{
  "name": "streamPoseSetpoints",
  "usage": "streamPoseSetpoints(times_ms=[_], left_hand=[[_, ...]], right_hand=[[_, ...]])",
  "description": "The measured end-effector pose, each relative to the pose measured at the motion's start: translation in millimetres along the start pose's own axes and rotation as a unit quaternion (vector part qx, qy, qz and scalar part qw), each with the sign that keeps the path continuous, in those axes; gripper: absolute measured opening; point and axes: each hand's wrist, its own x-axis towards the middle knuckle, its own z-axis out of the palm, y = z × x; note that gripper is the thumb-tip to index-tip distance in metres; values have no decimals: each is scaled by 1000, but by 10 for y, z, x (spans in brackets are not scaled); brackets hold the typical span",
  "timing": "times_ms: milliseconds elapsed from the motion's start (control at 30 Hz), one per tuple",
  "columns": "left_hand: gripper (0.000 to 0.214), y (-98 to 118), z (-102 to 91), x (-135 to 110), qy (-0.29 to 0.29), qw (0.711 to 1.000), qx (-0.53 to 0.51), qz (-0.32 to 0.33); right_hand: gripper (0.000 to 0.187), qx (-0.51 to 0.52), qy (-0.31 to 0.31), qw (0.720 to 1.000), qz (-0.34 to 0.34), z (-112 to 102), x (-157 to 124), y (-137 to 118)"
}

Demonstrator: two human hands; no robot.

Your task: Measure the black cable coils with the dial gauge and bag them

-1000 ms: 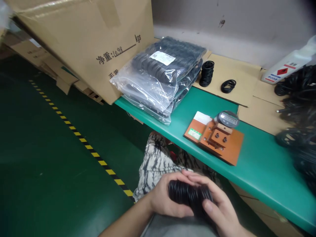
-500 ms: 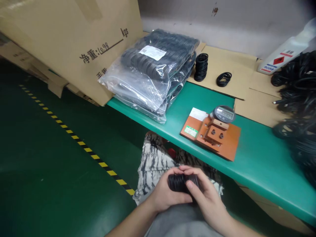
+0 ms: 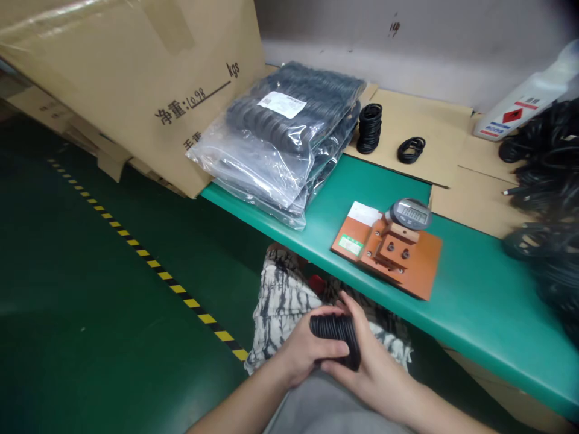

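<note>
A stack of thin black rings [image 3: 333, 327] is held above my lap, near the bench's front edge. My left hand [image 3: 305, 346] wraps round its left side, with the thumb across the near face. Against the stack's right end lies my right hand [image 3: 373, 367], its thumb underneath and its fingers reaching along the far side. Both hands are closed on the stack, and some fingertips are hidden behind it. On the bench beyond stands a digital dial gauge [image 3: 409, 214] on an orange base [image 3: 423, 262]; its display appears to read zero.
Bagged black rings [image 3: 289, 126] lie piled on the green bench [image 3: 470, 289] beside a large carton [image 3: 136, 72]. A ring stack [image 3: 370, 128] and a small loose group of rings [image 3: 411, 149] rest on cardboard [image 3: 438, 120]. Black cables [image 3: 552, 181] and a white bottle [image 3: 515, 108] are at right.
My right hand has turned: its thumb has gone from the top of the stack to below it, and its palm now meets the right end. The left thumb has moved up across the rings.
</note>
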Motion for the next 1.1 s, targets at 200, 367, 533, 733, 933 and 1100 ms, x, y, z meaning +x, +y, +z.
streamPoseSetpoints(times_ms=[200,367,533,733,933,1100], left_hand=[[57,-48,-292,94,-88,995,-24,-43],[71,105,-374,98,-233,966,94,-61],[91,398,-21,140,-385,872,300,28],[152,187,-68,21,-222,937,267,34],[132,22,-217,-302,-134,969,205,34],[127,37,-174,-351,-11,929,371,16]], right_hand=[[88,14,-146,988,38,-163,-70,-210],[73,-61,-256,965,-5,-512,-182,-492],[102,-132,-273,953,-12,-647,-152,-554],[101,-56,-224,972,-43,-478,-184,-389],[53,132,-38,990,42,-148,-56,-184],[55,150,19,983,105,-18,210,-182]])
